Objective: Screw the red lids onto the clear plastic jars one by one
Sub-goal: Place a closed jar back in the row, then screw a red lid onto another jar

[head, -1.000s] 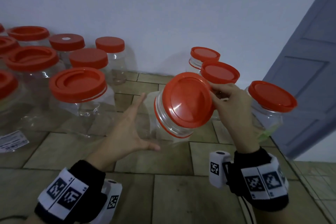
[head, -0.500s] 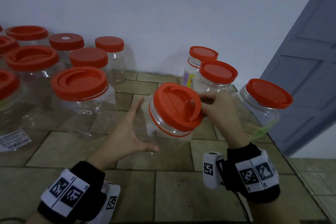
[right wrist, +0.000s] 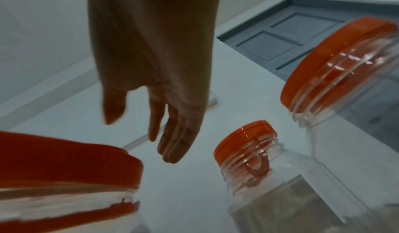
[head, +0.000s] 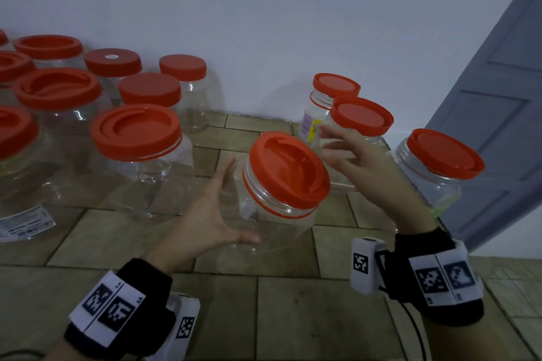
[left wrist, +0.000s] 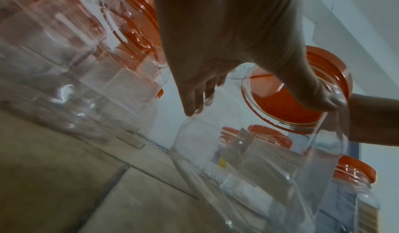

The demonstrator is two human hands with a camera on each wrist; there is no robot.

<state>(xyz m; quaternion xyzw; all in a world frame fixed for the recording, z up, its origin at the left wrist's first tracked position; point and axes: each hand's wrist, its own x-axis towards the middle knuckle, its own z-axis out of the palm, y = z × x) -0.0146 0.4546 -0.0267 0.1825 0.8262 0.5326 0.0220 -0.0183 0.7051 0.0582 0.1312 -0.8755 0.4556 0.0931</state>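
Note:
A clear plastic jar (head: 275,214) with a red lid (head: 289,170) on its neck leans toward me at the middle of the tiled floor. My left hand (head: 234,202) holds its body from the left, fingers along the far side and thumb (left wrist: 323,96) pressed near the neck. The lid (left wrist: 280,106) shows through the jar wall (left wrist: 248,168) in the left wrist view. My right hand (head: 328,141) hovers just right of the lid, fingers straight, touching nothing. In the right wrist view the right hand (right wrist: 140,139) is above and beyond the lid's rim (right wrist: 64,159).
Several lidded jars (head: 135,132) crowd the left side by the white wall. Three more lidded jars (head: 362,116) (head: 335,86) (head: 444,152) stand close on the right, just behind my right hand. A grey-blue door (head: 498,114) is at the far right. Bare tiles (head: 293,316) lie in front.
My right hand has let go of the lid's rim and drawn away to the right with fingers spread. The jar has come down with its lid turned more upward. My left hand keeps its hold.

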